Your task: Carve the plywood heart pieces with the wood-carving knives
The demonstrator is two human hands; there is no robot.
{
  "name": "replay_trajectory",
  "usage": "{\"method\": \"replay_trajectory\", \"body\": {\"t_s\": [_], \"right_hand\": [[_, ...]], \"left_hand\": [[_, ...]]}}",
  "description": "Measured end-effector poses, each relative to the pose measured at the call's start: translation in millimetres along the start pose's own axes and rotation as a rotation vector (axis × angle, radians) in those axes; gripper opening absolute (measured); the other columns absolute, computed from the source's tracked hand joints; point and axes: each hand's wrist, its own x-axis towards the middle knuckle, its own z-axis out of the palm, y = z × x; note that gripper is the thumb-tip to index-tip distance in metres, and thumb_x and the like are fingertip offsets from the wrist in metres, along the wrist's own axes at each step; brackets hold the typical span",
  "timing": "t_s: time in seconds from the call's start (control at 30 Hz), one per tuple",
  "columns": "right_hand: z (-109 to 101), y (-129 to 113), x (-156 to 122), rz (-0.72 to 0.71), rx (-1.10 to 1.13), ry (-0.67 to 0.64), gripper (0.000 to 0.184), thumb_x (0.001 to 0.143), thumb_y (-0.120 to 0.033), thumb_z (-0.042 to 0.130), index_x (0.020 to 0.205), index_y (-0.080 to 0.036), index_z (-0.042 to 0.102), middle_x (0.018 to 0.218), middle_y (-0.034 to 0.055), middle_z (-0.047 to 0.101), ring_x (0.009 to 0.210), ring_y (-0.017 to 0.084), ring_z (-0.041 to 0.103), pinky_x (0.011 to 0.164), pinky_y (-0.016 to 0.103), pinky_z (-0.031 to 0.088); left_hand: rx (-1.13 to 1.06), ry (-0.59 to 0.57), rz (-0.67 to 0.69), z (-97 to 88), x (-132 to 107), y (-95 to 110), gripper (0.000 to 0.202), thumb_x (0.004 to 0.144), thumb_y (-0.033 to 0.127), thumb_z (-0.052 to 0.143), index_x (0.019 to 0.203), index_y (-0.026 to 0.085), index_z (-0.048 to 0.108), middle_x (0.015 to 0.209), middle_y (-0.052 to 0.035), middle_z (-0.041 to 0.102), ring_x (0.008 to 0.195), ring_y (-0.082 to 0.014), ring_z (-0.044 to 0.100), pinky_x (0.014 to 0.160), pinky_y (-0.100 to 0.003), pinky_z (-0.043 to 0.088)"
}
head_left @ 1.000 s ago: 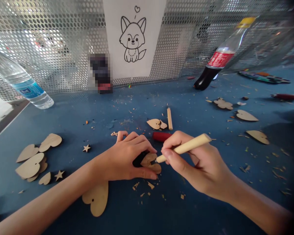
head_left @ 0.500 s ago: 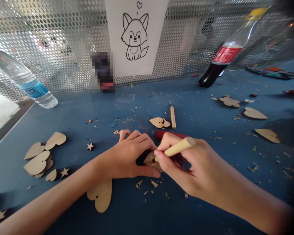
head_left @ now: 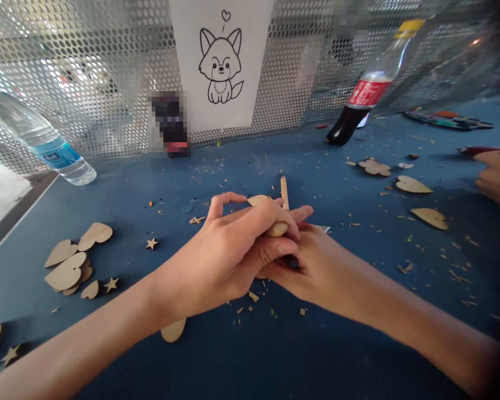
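My left hand (head_left: 233,250) is closed over the rounded end of a wooden-handled tool (head_left: 278,228) and lies on top of my right hand (head_left: 316,264). The right hand is mostly hidden beneath it; one finger reaches out past the handle, the rest curl round the tool. A dark bit (head_left: 292,261) shows between the two hands. The small wooden piece seen earlier under the hands is hidden. Just behind the hands lie a wooden heart (head_left: 258,199) and a short dowel (head_left: 283,190) on the blue table (head_left: 216,355), with wood chips (head_left: 250,303) in front.
A fox drawing (head_left: 220,66) hangs on the perforated metal screen (head_left: 87,83). A water bottle (head_left: 45,147) lies at left, a cola bottle (head_left: 358,100) leans at right. Wooden hearts (head_left: 69,264) and stars (head_left: 152,243) lie left; more hearts (head_left: 412,185) right. Another person's hand (head_left: 498,175) shows at the right edge.
My left hand has lifted off the small wooden piece and closed over the tool's handle and my right hand. Both hands shifted slightly away from me. Another person's hand came in at the right.
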Motion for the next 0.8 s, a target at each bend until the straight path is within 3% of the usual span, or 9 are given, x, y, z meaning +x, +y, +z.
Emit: {"method": "replay_trajectory", "body": {"t_s": [0.07,0.1,0.2,0.27,0.4,0.53,0.6,0.67,0.8], "right_hand": [[-13,14,-4,-0.013,0.019,-0.092,0.029,0.097,-0.043,0.056,0.081,-0.023,0.068,0.082,0.0013,0.072,0.074,0.017,0.066,0.064,0.027,0.047],[-19,22,-7,-0.013,-0.025,-0.059,0.030,0.097,-0.048,0.056,0.085,-0.024,0.070,0.081,0.0016,0.071,0.071,0.018,0.065,0.064,0.029,0.047],[-32,47,-14,0.069,-0.366,-0.003,0.033,0.089,-0.053,0.063,0.104,-0.024,0.070,0.093,0.0056,0.070,0.088,0.027,0.063,0.070,0.036,0.047],[-33,59,-16,0.104,-0.533,-0.074,0.030,0.089,-0.047,0.064,0.103,-0.021,0.068,0.098,0.0084,0.069,0.095,0.031,0.060,0.074,0.040,0.047],[-33,68,-14,0.132,-0.571,-0.184,0.018,0.095,-0.031,0.050,0.094,-0.021,0.065,0.090,0.0085,0.069,0.090,0.029,0.063,0.080,0.041,0.045],[-48,53,-15,0.233,-0.294,0.001,0.024,0.101,-0.040,0.044,0.113,-0.025,0.059,0.083,0.0035,0.068,0.076,0.024,0.065,0.069,0.036,0.045],[-58,38,-19,0.175,-0.082,0.183,0.028,0.102,-0.046,0.045,0.120,-0.028,0.054,0.090,0.0024,0.068,0.079,0.022,0.065,0.069,0.034,0.047],[-65,20,-24,0.077,-0.012,0.333,0.026,0.102,-0.045,0.045,0.122,-0.031,0.054,0.094,0.0014,0.067,0.085,0.022,0.065,0.073,0.033,0.049],[-64,-5,-29,-0.039,-0.273,0.246,0.023,0.102,-0.045,0.044,0.119,-0.033,0.055,0.104,0.0012,0.068,0.092,0.024,0.064,0.086,0.036,0.048]], "left_hand": [[-0.003,-0.009,0.004,1.1,0,-2,0.012,0.107,0.023,0.042,0.096,0.022,0.046,0.107,-0.0007,0.072,0.114,-0.0170,0.065,0.119,-0.044,0.027],[-0.009,-0.017,-0.003,0.2,0,-2,0.013,0.106,0.023,0.042,0.094,0.022,0.045,0.098,0.0004,0.071,0.105,-0.0160,0.068,0.116,-0.042,0.033],[-0.093,-0.094,-0.085,-3.1,-1,1,0.011,0.105,0.022,0.042,0.094,0.022,0.045,0.087,0.0007,0.067,0.090,-0.0152,0.071,0.089,-0.029,0.053],[-0.180,-0.154,-0.140,-3.8,-2,3,0.011,0.104,0.020,0.041,0.093,0.023,0.043,0.090,-0.0004,0.067,0.093,-0.0172,0.073,0.077,-0.026,0.055],[-0.262,-0.142,-0.113,-1.5,-3,1,0.016,0.103,0.015,0.038,0.090,0.023,0.040,0.100,-0.0038,0.069,0.115,-0.0208,0.068,0.083,-0.028,0.057],[-0.256,-0.122,-0.115,1.7,-2,-2,0.014,0.103,0.014,0.039,0.092,0.021,0.046,0.109,-0.0046,0.071,0.108,-0.0186,0.071,0.083,-0.028,0.057],[-0.246,-0.107,-0.133,2.8,-2,-3,0.013,0.102,0.013,0.040,0.096,0.020,0.049,0.109,-0.0046,0.072,0.104,-0.0176,0.071,0.080,-0.026,0.057],[-0.255,-0.085,-0.145,3.4,-2,-4,0.011,0.104,0.016,0.041,0.100,0.019,0.051,0.108,-0.0049,0.073,0.099,-0.0157,0.072,0.079,-0.025,0.057],[-0.285,-0.053,-0.110,4.6,-2,-6,0.017,0.106,0.024,0.039,0.100,0.018,0.053,0.106,-0.0057,0.072,0.091,-0.0141,0.071,0.080,-0.026,0.057]]}}
